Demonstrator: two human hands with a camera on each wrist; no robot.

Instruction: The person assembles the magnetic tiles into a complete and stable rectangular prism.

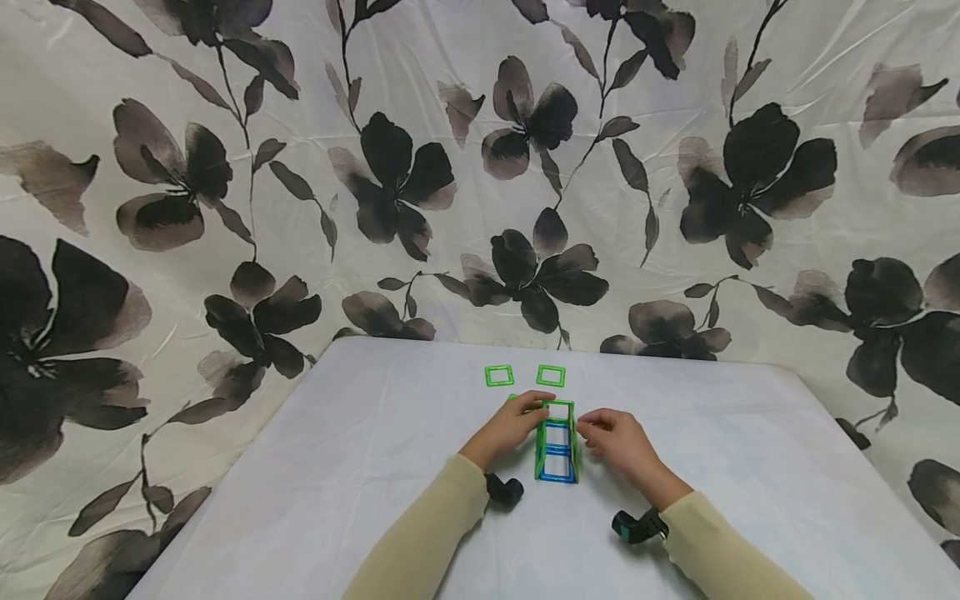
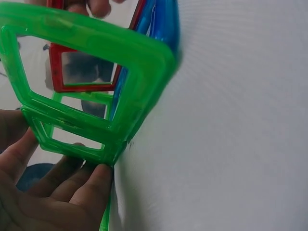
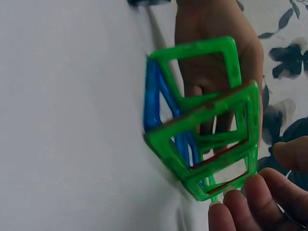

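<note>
A trough of magnetic tiles stands on the table, with blue tiles (image 1: pixel 557 450) as its floor and green tiles (image 2: pixel 144 82) as its sides. Red tiles (image 2: pixel 55 72) show along its right side in the left wrist view. My left hand (image 1: pixel 517 425) is at the far left of the trough; its thumb and fingers (image 2: pixel 82 185) pinch a green tile (image 2: pixel 36 122) there by its upper and lower edges. On the opposite side, my right hand (image 1: pixel 617 437) touches the right wall (image 3: pixel 221 166) with its fingertips (image 3: pixel 255 185). Its thumb (image 3: pixel 293 149) stands off from the tiles.
Two loose green tiles (image 1: pixel 498 376) lie flat behind the trough, side by side. Part of another green piece (image 1: pixel 512 397) peeks out by the left hand. A white cloth covers the table (image 1: pixel 360 433), and a floral curtain (image 1: pixel 420 275) hangs behind its far edge.
</note>
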